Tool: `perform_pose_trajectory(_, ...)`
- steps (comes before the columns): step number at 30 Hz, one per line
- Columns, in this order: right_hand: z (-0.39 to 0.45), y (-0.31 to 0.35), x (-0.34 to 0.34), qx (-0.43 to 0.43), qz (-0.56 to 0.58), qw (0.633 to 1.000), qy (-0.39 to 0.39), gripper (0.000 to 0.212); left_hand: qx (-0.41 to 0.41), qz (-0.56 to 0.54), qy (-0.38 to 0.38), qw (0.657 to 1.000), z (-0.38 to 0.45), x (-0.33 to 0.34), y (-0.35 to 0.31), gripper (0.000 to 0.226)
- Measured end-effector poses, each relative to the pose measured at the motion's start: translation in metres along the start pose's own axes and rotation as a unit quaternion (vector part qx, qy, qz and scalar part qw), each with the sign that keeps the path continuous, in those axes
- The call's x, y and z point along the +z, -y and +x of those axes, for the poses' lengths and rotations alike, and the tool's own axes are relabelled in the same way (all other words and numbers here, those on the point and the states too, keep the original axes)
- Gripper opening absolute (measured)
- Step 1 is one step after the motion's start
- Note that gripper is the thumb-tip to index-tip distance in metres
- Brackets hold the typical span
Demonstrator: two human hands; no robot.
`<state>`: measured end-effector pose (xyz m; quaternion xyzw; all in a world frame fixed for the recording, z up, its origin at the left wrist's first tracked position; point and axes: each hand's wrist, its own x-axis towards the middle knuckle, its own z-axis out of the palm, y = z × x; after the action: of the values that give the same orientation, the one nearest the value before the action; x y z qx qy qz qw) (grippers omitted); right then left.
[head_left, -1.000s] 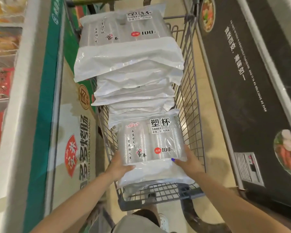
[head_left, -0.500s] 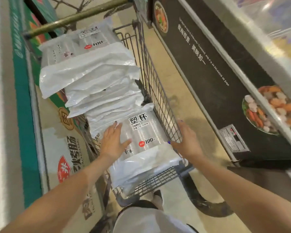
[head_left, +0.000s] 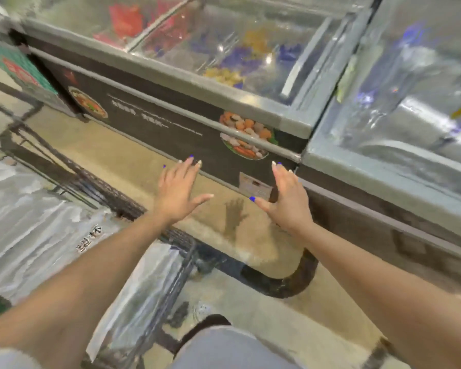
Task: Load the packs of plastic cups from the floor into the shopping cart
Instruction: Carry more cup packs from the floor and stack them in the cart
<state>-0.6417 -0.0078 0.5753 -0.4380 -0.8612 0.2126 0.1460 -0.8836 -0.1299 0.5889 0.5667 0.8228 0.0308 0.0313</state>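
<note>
The wire shopping cart [head_left: 109, 193] stands at the left, blurred by motion. Clear packs of plastic cups [head_left: 37, 227] fill it, the nearest one showing black printed characters. My left hand [head_left: 180, 191] hovers over the beige floor to the right of the cart's rim, fingers spread and holding nothing. My right hand [head_left: 288, 198] is level with it, about a hand's width further right, also spread and empty, near the base of the freezer. No pack on the floor is in view.
A long chest freezer [head_left: 186, 123] with a black front panel and glass lids runs across the top and right. A dark hose [head_left: 285, 283] curves on the beige floor [head_left: 112, 150] below my hands. My knee [head_left: 224, 347] shows at the bottom.
Both hands have let go of the nearest pack and swung right, away from the cart. My view has turned right toward the freezer, leaving the cart at the left edge.
</note>
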Motion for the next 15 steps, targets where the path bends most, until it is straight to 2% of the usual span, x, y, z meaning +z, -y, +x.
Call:
perform_pose_trajectory(4, -0.049, -0.094, -0.083, 0.075, -0.068, 0.992, -0.071, 0.09, 0.138, 0.001, -0.037, 0.99, 0.044, -0.025, -0.145, 0.092)
perform_pose_trajectory(8, -0.124, -0.188, -0.162, 0.172, -0.124, 0.967, -0.142, 0.089, 0.271, -0.019, -0.058, 0.961, 0.065, -0.032, -0.292, 0.093)
perform_pose_trajectory(11, -0.198, -0.254, -0.214, 0.268, -0.139, 0.938, -0.172, 0.09, 0.364, -0.035, -0.059, 0.929, 0.059, -0.029, -0.402, 0.098)
perform_pose_trajectory(15, -0.301, -0.319, -0.264, 0.388, -0.131, 0.884, -0.227, 0.092, 0.486, -0.03, -0.037, 0.873, 0.028, -0.014, -0.537, 0.093)
